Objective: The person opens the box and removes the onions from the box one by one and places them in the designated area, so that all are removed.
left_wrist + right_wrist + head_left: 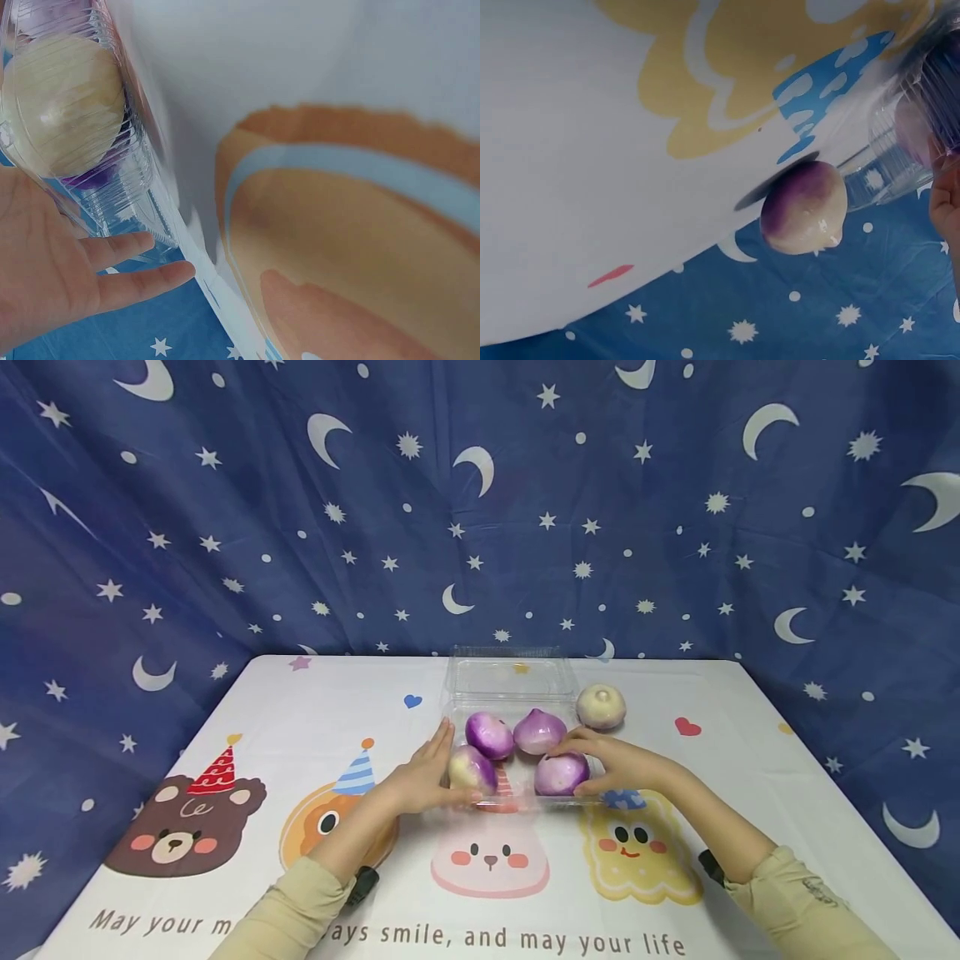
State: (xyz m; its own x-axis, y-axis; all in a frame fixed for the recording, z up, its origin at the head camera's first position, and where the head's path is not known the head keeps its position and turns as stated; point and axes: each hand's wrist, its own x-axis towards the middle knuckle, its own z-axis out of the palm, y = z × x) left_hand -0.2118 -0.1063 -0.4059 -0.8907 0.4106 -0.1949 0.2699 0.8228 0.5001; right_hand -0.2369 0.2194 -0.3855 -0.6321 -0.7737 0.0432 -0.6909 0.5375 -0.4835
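Observation:
A clear plastic clamshell box [517, 787] lies on the table with its lid [510, 678] folded back. Purple-and-white onions sit in its tray: one at back left [489, 735], one at back right [540, 732], one at front left [472, 772]. My right hand [621, 762] grips the onion [561, 775] at the tray's front right, thumb in front and fingers over its top. With fingers extended, my left hand [422, 778] rests against the box's left side, thumb along the front. Through the ribbed wall, the left wrist view shows the pale side of an onion [64, 105].
Another onion [602, 707], mostly cream, stands outside the box by its back right corner. The white tablecloth [360, 693] carries printed cartoon figures and lettering. Behind the table hangs a blue curtain [525, 577] with moons and stars.

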